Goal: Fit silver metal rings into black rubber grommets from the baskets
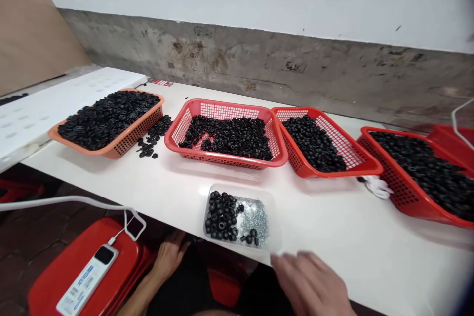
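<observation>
My left hand (171, 256) is low beside my dark-clothed leg, at the table's front edge. Its thumb and a finger show slightly apart with nothing seen in them; the other fingertips are hidden. At the front edge, right of a clear plastic tray (274, 237), is my right hand (313, 281). It is slightly blurred, fingers stretched out, with nothing visible in it. Inside the tray, round black pieces (221, 217) lie on the left and small silvery pieces (256, 217) on the right, with a few black ones among them.
Behind the tray stand a red basket (225, 158), another red basket (301, 170), one at far right (407, 202) and an orange basket (107, 150), all holding black parts. Loose black parts (150, 145) lie between baskets. A power bank (87, 281) with cable rests on red stools (48, 276).
</observation>
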`<state>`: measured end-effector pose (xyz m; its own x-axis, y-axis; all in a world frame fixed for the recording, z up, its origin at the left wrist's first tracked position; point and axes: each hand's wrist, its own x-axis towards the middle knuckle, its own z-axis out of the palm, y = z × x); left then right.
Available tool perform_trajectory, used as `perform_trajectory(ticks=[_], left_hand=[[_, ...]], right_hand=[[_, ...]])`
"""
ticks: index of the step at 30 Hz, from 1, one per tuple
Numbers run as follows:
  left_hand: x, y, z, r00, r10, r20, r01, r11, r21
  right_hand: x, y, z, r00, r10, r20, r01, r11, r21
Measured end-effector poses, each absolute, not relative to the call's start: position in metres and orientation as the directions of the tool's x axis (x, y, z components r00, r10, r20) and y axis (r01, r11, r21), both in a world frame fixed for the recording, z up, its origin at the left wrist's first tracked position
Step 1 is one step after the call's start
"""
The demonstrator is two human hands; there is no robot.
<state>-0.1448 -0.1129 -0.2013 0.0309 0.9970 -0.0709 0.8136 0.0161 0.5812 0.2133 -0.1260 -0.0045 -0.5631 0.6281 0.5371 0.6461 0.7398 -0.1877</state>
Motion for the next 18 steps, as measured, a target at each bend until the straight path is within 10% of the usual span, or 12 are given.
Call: perform_trajectory(ticks=[3,7,18], left_hand=[[-0.14,-0.148,-0.167,0.424,0.867,0.262,0.69,-0.497,0.526],[-0.124,-0.15,-0.094,0.387,0.632,0.671,0.647,-0.705,0.292],[-0.074,-0.062,-0.009,0.127,0.678,0.724,0.569,-0.647,0.507]], right_hand=[[0.193,-0.079,0.017,-0.466,0.784,0.411,0.7,0.61,-0.371],[0.156,-0.039,0.019,-0.611,0.782,0.121,0.672,0.594,-0.442],[0.132,-0.027,0.006,-0.661,0.741,-0.12,0.736,0.608,-0.299]])
